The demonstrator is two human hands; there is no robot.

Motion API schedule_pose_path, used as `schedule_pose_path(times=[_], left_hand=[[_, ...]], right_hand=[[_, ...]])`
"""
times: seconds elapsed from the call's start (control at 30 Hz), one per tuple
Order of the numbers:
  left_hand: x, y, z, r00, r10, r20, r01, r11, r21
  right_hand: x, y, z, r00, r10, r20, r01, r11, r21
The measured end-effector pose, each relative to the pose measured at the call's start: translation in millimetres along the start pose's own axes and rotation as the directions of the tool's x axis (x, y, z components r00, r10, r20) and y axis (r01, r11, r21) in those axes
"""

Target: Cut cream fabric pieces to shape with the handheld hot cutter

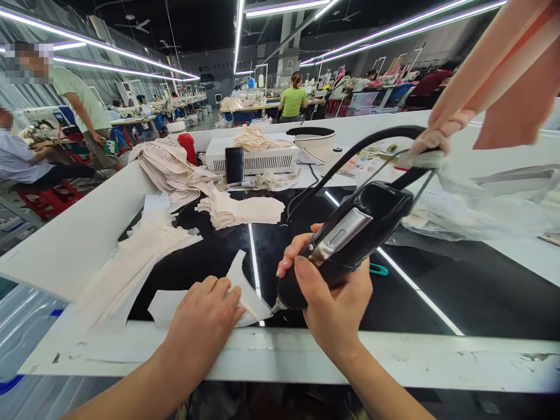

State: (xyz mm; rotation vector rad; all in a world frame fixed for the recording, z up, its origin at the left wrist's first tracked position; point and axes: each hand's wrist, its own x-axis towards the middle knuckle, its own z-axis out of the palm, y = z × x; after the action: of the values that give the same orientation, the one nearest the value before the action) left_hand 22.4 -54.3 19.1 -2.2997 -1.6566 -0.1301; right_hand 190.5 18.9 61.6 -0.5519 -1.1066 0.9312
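Left hand: the left hand (203,318), low and centre-left in the frame, lies flat and open with palm down and fingers slightly curled. It grasps nothing and presses on the pale cut fabric piece (250,296), probably to stop the cloth sliding.
Right hand: the right hand (330,303), low centre, is wrapped fully around the black handheld power tool (350,239). The thumb lies along the tool's silver switch plate, seemingly for control.
Tool tip: it points down and left, meeting the right edge of the fabric piece just beside the left fingertips.
Fabric piece: it lies flat on the glossy black tabletop (459,286), close to the white front rim (394,356), within easy reach of both hands.
Cord: the black cable (350,154) arches up and away to the upper right, clear of the cloth.
Nearby: a stack of cream cut pieces (240,210) sits behind, centre frame. A small teal clip (378,269) lies right of the tool.
Background: a white slotted machine box (258,156) stands mid-frame. A person in a green top (293,102) is far behind.
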Motion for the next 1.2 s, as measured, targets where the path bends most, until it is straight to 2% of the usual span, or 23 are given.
schedule_pose_path(times=[0.1, 0.23, 0.33, 0.4, 0.6, 0.83, 1.2], left_hand=[[0, 4, -2.2, 0.989, 0.038, -0.145, -0.034, 0.999, 0.032], [6, 11, -1.2, 0.914, 0.240, -0.326, -0.295, 0.946, -0.132], [11, 14, 2.7, 0.859, 0.344, -0.378, -0.448, 0.864, -0.231], [13, 14, 6.3, 0.849, 0.378, -0.370, -0.484, 0.836, -0.257], [9, 5, 15.7, 0.865, 0.394, -0.310, -0.480, 0.829, -0.286], [4, -2, 22.4, 0.894, 0.347, -0.283, -0.429, 0.845, -0.320], [0, 0, 19.9, 0.929, 0.256, -0.267, -0.354, 0.825, -0.441]], right_hand=[[0, -1, 0, 1.000, -0.005, 0.006, 0.005, 1.000, 0.012], [0, -2, 1, 1.000, 0.007, 0.006, -0.007, 1.000, 0.014], [-1, -3, 1, 1.000, 0.020, 0.001, -0.020, 1.000, 0.012], [0, -4, 1, 1.000, 0.023, 0.000, -0.023, 1.000, 0.010], [0, -3, 1, 1.000, 0.025, -0.012, -0.025, 1.000, 0.004], [0, -3, 3, 0.999, 0.024, -0.026, -0.024, 0.999, 0.022], [-3, 3, -3, 0.998, 0.050, 0.035, -0.052, 0.996, 0.077]])
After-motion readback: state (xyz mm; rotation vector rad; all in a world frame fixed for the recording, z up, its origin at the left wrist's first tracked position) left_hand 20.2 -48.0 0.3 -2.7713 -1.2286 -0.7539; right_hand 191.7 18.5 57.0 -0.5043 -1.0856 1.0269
